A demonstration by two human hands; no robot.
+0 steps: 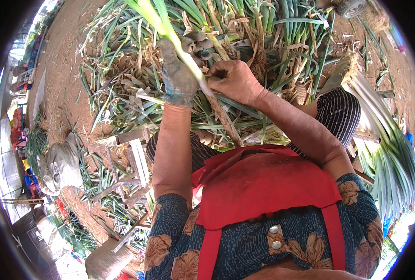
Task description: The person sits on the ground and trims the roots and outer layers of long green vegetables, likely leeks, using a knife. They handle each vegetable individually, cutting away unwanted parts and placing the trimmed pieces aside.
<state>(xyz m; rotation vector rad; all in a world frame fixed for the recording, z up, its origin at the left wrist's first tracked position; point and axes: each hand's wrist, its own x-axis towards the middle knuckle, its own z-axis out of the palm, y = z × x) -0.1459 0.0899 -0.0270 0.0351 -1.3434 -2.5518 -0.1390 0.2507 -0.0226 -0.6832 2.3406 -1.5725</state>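
Observation:
My left hand [181, 70], in a dirty grey-green work glove, is closed around a long green onion [200, 78]. Its green leaves point up and away, and its brown, soil-coated lower end slants down towards the red apron [263, 182]. My bare right hand [233, 80] is beside the pale middle of the stalk, its fingers curled in close to it; whether they pinch a bit of its outer skin cannot be told. Beyond both hands lie unpeeled green onions [295, 31] with roots and dry leaves. Stripped leaves [133, 84] cover the ground below the hands.
Cleaned green onions [386, 140] with white stalks lie in a bundle at the right, on a support. A metal-framed stool or rack [123, 175] stands at the left, near a grey plastic sheet [65, 164]. A small wheel [351, 7] is at the top right.

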